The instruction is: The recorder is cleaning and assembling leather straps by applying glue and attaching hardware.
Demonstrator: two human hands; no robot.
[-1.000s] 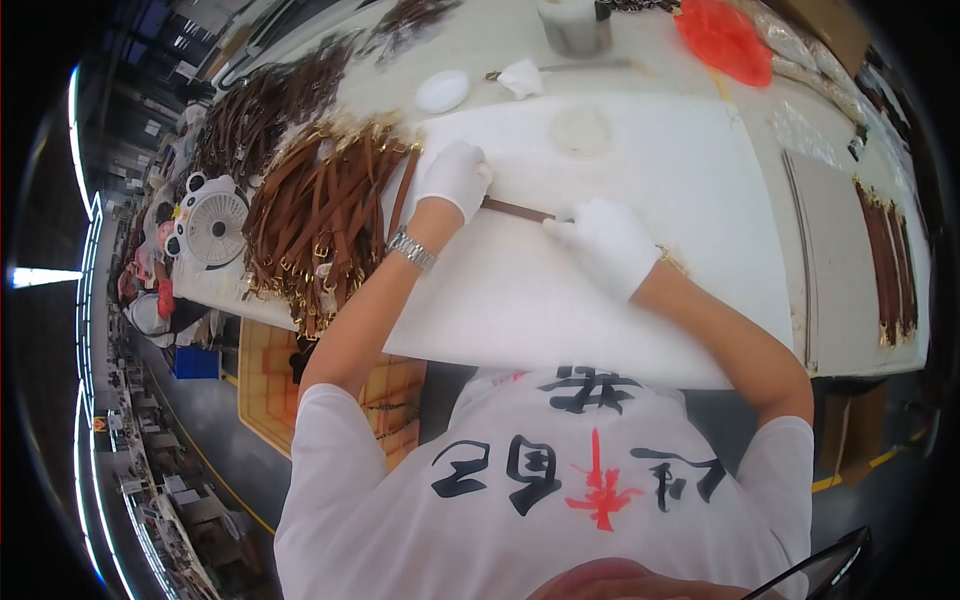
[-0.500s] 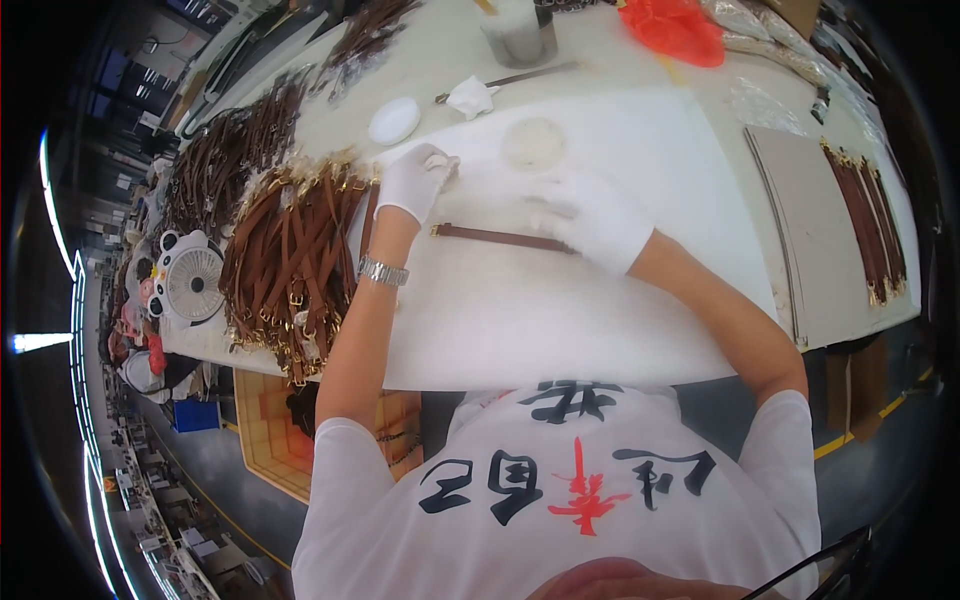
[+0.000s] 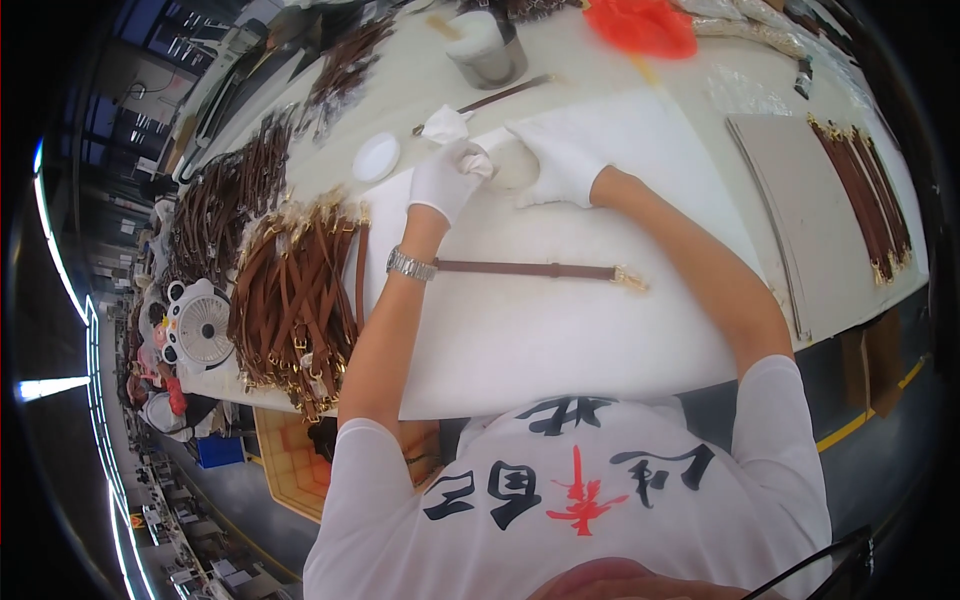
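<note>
My left hand (image 3: 443,187), in a white glove and with a metal watch at the wrist, pinches a small crumpled white cloth (image 3: 478,165). Just right of it lies a round, pale shallow dish (image 3: 514,168), partly hidden by my hands. My right hand (image 3: 565,160), also gloved in white, spans this dish from the right, thumb and fingers on opposite sides of its rim. Nearer to me a brown leather strap (image 3: 540,269) stretches across the white sheet (image 3: 560,345), with pale wrapping at its right end. My left wrist covers its left end.
A heap of brown straps with gold buckles (image 3: 300,300) lies left, beside a white fan (image 3: 200,325). A white lid (image 3: 377,157), a wad of tissue (image 3: 446,125) and a grey container (image 3: 487,55) stand farther off. Right are a grey board (image 3: 785,220) and several straps (image 3: 860,200).
My right hand has moved off the strap, away from me, onto the round dish. My left hand has come right toward the dish with the cloth. The view has shifted slightly.
</note>
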